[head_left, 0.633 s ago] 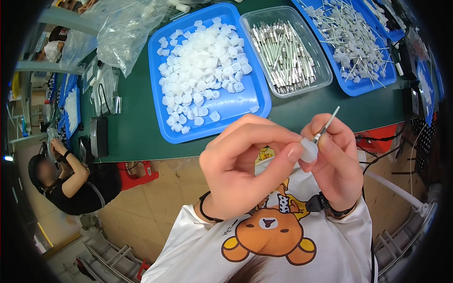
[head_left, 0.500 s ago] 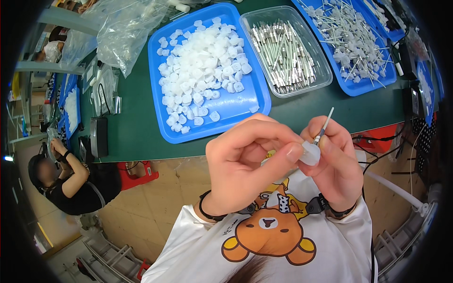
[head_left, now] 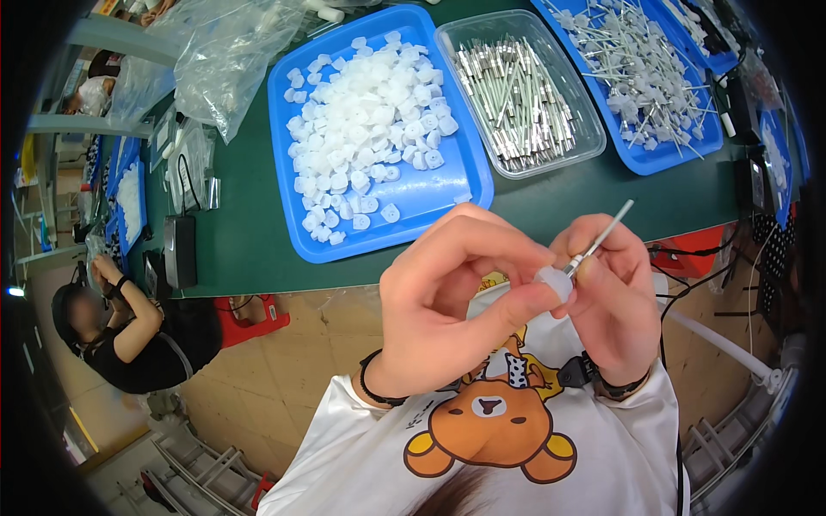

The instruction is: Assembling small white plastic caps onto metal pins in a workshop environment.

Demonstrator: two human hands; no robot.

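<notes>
Being pinched nr bench [head_left: 232, 249] front edge: cap [head_left: 554, 282] by L hand [head_left: 430, 314], rod [head_left: 613, 224] by R hand [head_left: 615, 301], angled up-R from cap.

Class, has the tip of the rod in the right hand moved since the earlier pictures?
Yes. The rod has swung its tip rightward: it now lies farther right of the near right corner of the clear box.

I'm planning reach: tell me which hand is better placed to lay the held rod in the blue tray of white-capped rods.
Probably the right hand: it grips the thin rod and is nearer that blue tray. The left hand pinches the white cap and sits farther off.
</notes>
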